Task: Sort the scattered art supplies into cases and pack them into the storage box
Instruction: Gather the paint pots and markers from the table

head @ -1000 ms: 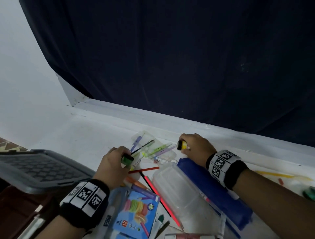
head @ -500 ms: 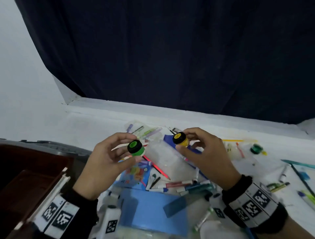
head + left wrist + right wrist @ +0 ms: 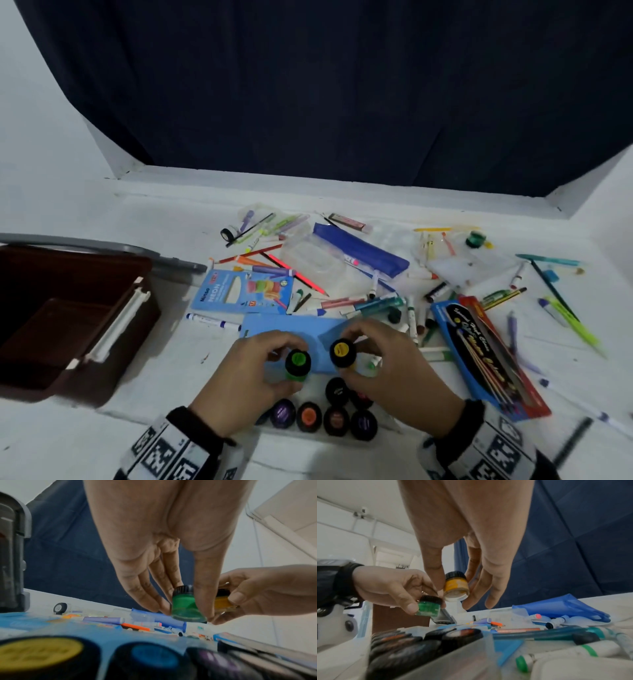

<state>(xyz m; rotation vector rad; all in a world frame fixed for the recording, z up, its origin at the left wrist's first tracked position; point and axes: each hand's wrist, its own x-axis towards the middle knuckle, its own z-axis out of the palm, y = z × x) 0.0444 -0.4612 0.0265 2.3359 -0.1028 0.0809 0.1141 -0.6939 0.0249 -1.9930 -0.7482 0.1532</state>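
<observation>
Both hands are now coming down over the paint case (image 3: 383, 442), the left hand (image 3: 253, 380) pinching the green pot (image 3: 297, 364) and the right hand (image 3: 394, 370) pinching the yellow pot (image 3: 342, 352) just above it, likely nearing placement among the pots there.

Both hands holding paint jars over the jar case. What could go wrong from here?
1. The green jar and yellow jar are each only pinched by fingertips; either could slip onto the capped jars below.
2. The left hand and right hand are close together, so the jars may knock as they go down.
</observation>
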